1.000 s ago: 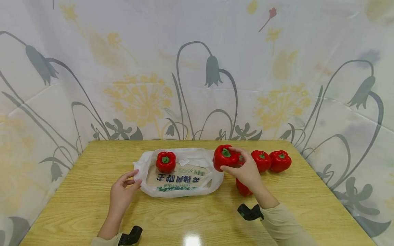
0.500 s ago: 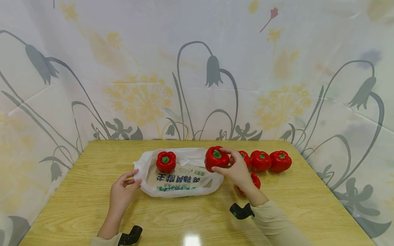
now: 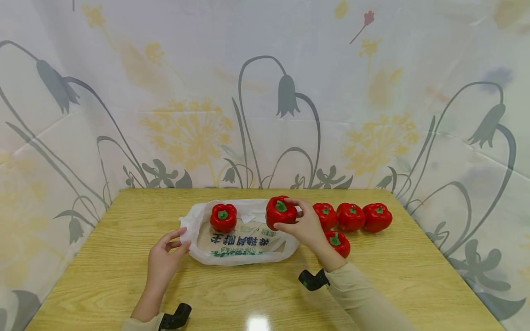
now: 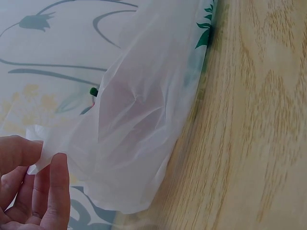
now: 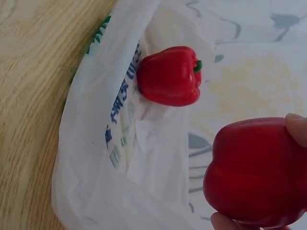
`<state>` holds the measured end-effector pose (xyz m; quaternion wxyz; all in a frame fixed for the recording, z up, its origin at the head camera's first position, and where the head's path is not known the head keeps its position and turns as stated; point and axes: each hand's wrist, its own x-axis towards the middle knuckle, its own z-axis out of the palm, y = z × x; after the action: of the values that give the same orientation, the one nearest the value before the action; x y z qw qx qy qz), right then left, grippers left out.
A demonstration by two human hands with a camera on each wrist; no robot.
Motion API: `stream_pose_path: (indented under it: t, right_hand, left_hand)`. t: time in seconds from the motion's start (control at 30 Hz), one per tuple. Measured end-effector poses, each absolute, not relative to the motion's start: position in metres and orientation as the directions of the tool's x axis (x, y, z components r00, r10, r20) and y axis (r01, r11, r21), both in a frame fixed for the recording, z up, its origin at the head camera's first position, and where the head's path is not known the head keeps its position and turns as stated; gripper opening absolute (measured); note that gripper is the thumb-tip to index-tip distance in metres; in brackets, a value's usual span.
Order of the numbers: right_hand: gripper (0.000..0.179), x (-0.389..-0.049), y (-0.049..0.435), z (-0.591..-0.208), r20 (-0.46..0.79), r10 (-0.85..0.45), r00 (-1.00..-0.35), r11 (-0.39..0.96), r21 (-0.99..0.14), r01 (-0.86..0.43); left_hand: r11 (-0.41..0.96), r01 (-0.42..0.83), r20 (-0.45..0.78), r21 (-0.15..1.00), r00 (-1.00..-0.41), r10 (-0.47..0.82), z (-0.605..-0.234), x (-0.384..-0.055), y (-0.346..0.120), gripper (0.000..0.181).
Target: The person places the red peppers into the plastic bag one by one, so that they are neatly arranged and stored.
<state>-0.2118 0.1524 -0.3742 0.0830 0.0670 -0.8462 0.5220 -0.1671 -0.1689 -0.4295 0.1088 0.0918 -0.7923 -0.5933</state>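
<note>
A white plastic bag point(image 3: 244, 261) with dark printed lettering lies spread on the table, its mouth facing up. Thumb and fingers of my left hand point(image 3: 164, 255) pinch its left edge; the left wrist view shows the thin plastic point(image 4: 129, 110) between them. One red bell pepper point(image 3: 223, 219) with a green stem sits inside the bag at the left. My right hand point(image 3: 304, 225) grips another red bell pepper point(image 3: 279, 212) above the right part of the bag. In the right wrist view this held pepper point(image 5: 256, 170) is large and close, while the bagged pepper point(image 5: 170, 76) shows beyond.
Right of the bag, three red peppers point(image 3: 351, 217) stand in a row, and one more pepper point(image 3: 337, 243) sits in front of them, near my right forearm. The wooden table point(image 3: 232, 303) ends at a flower-printed curtain point(image 3: 265, 115) behind.
My right hand has carried its bell pepper leftward, from the bag's right edge to over the bag. Peppers behind that arm have come into fuller view. My left hand stays in place.
</note>
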Motion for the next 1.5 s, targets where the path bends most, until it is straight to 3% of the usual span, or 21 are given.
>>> stream_pose_path:
  t: [0.5, 1.5]
  right_hand:
    - [0.06, -0.231, 0.13, -0.376, 0.24, -0.058, -0.969, 0.475, -0.847, -0.238]
    - [0.056, -0.283, 0.087, -0.396, 0.137, -0.065, -0.988, 0.521, -0.84, -0.151]
  left_hand:
    - [0.275, -0.016, 0.061, 0.961, -0.961, -0.27, -0.43, -0.168, -0.169, 0.036]
    - [0.287, -0.004, 0.08, 0.958, -0.957, -0.279, -0.431, -0.169, -0.17, 0.035]
